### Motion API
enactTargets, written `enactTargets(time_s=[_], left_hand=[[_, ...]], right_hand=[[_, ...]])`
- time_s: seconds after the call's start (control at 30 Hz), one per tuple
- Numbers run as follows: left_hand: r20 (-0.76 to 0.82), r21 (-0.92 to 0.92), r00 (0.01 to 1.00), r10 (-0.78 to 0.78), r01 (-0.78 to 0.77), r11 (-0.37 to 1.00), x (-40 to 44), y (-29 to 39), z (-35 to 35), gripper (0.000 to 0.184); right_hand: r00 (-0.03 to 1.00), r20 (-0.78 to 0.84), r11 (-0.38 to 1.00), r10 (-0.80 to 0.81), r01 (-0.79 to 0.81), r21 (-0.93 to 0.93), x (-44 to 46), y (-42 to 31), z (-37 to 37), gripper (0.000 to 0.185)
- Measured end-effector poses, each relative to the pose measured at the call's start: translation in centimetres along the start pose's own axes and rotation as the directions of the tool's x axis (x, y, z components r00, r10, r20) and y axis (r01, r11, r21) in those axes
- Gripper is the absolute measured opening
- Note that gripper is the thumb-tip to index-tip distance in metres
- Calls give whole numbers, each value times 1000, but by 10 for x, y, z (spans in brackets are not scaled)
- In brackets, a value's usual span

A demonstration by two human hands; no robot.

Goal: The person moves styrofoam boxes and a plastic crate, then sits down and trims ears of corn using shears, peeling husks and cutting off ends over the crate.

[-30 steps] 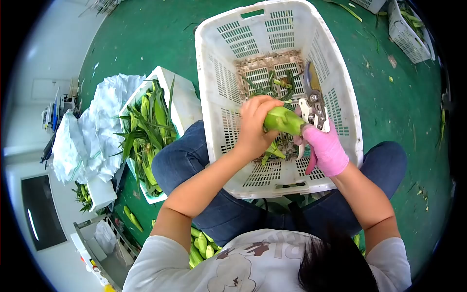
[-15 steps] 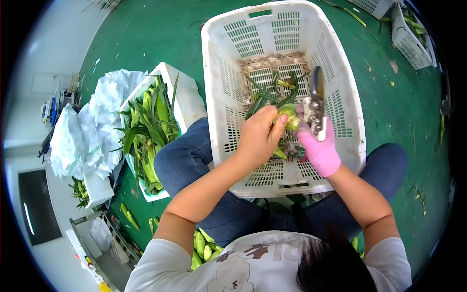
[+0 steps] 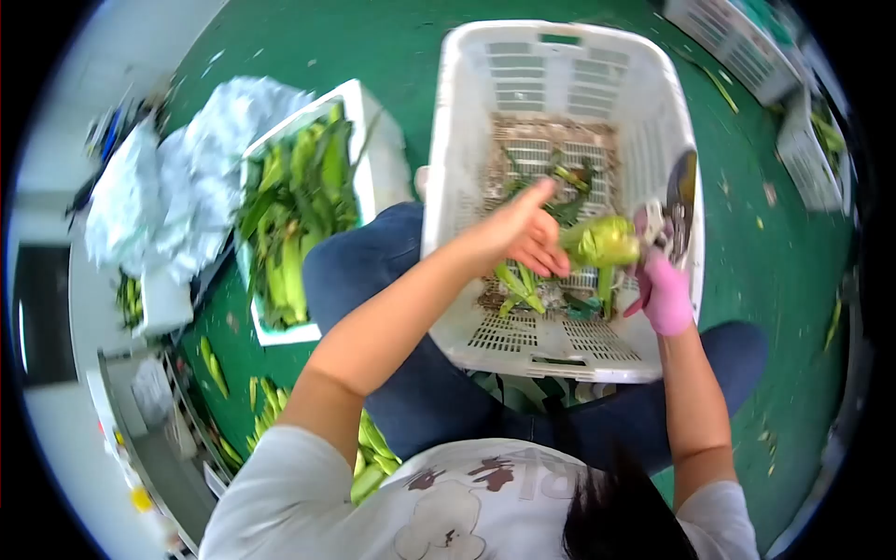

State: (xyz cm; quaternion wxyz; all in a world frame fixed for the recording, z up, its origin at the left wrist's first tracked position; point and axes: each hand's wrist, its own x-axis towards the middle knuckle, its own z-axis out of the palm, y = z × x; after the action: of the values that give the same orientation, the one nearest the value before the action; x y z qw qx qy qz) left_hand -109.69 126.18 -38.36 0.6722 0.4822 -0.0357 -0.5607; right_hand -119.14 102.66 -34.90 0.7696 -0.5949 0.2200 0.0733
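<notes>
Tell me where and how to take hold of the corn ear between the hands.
Probably best around the rounded body of the corn ear, coming from the left, where the left grip is open. It lies roughly crosswise, and the right grip with the shears crowds its right end.

Left hand (image 3: 525,235) beside green corn (image 3: 602,243), over crate (image 3: 455,140)

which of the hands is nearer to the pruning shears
The right: the pink-gloved right hand holds the pruning shears, while the bare left hand is open and apart from them, off to their left, with a green corn ear in between.
</notes>
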Motion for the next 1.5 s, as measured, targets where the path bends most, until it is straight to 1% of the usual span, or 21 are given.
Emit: enactTargets(time_s=[0.07,0.1,0.17,0.33,0.4,0.43,0.47,0.53,0.63,0.73,0.8,0.83,0.87,0.9,0.97,1.03,1.1,1.2,1.3,1.4,1.5], left_hand=[[65,-54,977,-203,207,977,5,-6,13,78],[149,-117,962,-229,248,962,3,-12,29,74],[19,-325,999,44,-35,945,38,-65,26,59],[-410,-354,814,411,-557,751,-130,-32,47,52],[-668,-248,566,484,-782,572,-230,-75,20,43],[-933,22,171,315,-851,525,-277,-84,37,36],[-964,162,-43,263,-877,452,-325,-127,22,27],[-922,246,-368,-121,-797,552,-429,-233,-1,26],[-577,346,-614,-539,-781,520,-604,-482,-24,26],[100,684,-521,-847,-583,439,-612,-438,56,41],[-118,588,-691,-713,-627,511,-579,-399,27,45],[-336,605,-868,-365,-496,623,-567,-416,-28,46],[-501,661,-864,48,-346,666,-550,-427,-90,49],[-718,592,-649,251,-379,711,-499,-334,-108,45],[-747,629,-383,544,-142,764,-393,-240,-166,32],[-707,641,-114,698,313,701,-317,-189,-225,50],[-830,478,9,557,525,704,-264,-159,-257,74],[-919,367,10,394,384,847,-251,-148,-270,105],[-938,337,-75,338,19,941,-268,-123,-239,96],[-872,268,141,469,-664,698,-302,-47,-178,65],[-722,168,213,658,-869,465,-303,56,-93,66]], right_hand=[[862,353,703,-365,503,-503,1,6,3,26],[652,601,406,-463,758,-510,0,12,8,34],[453,782,30,-428,872,-489,-14,16,26,51],[597,644,260,-478,797,-545,-33,31,20,51],[660,553,416,-508,750,-514,-28,37,21,48],[684,510,491,-522,730,-475,-26,39,26,47],[684,515,509,-517,729,-457,-25,40,28,48],[757,451,636,-472,647,-420,-21,49,33,50],[800,439,659,-408,591,-465,-17,60,36,49],[821,450,585,-351,567,-580,-5,74,23,47],[873,389,662,-292,479,-577,0,80,22,45],[900,356,699,-252,424,-576,-2,83,22,44],[957,213,864,-199,274,-423,-7,84,34,39],[975,188,955,-122,167,-243,0,91,28,37],[977,207,987,44,-75,141,30,114,0,34],[978,188,960,91,-137,244,48,121,-23,29],[990,91,952,105,-126,279,48,118,-39,28],[998,54,963,37,-50,264,38,101,-54,28],[995,97,917,-3,-36,398,30,77,-46,27],[978,210,910,-16,-73,409,23,50,-30,37],[945,327,936,-24,-94,339,6,26,-4,53]])
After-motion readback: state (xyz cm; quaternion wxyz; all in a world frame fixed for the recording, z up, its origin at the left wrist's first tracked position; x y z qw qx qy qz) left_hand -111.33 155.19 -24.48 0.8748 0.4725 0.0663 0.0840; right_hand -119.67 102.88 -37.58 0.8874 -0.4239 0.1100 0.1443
